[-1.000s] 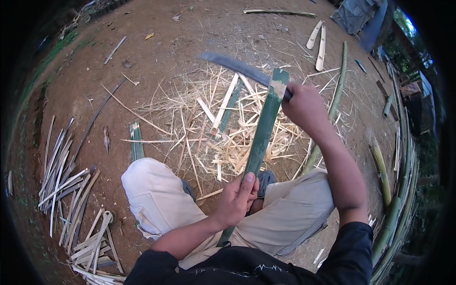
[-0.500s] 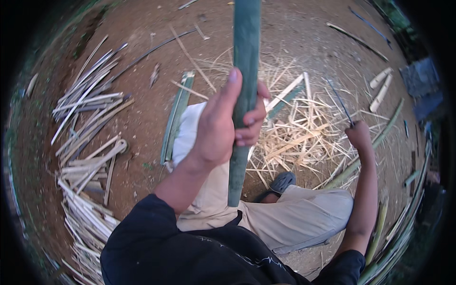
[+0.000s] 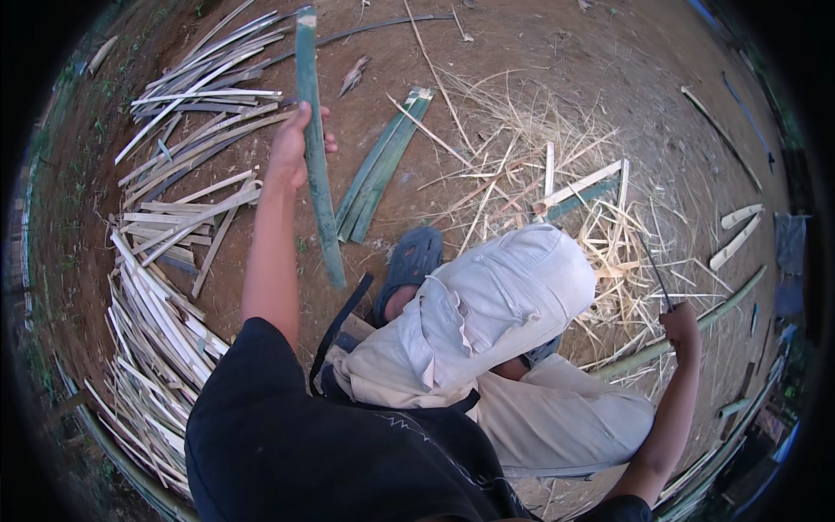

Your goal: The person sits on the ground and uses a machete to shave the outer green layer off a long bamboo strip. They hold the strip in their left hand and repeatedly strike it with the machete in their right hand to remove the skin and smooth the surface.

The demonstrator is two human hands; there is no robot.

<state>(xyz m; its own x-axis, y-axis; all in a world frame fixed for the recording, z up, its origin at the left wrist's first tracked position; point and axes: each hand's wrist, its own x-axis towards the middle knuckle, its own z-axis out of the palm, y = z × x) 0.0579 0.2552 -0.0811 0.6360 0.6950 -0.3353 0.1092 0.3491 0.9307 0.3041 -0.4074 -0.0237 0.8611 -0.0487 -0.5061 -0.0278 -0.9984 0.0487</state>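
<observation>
My left hand (image 3: 291, 157) is closed round a long, flat strip of green bamboo (image 3: 322, 204), held almost upright out to the left, its top end pale. Off to the right, my right hand (image 3: 682, 324) grips the handle of a knife (image 3: 654, 268); its thin dark blade points up and away over pale shavings (image 3: 609, 248). The blade is apart from the bamboo. Between the held strip and the shavings, a few wider green bamboo strips (image 3: 383, 170) lie together on the ground.
Split bamboo slats (image 3: 161, 348) lie in long heaps down the left side. A green bamboo pole (image 3: 731, 304) rests on the soil near my right hand. My bent legs in pale trousers (image 3: 513, 304) fill the middle, with a grey clog (image 3: 413, 261) on one foot.
My left hand has carried the bamboo strip from in front of me out to the left. The view has shifted left, and a raised knee now shows. My right hand still grips the knife.
</observation>
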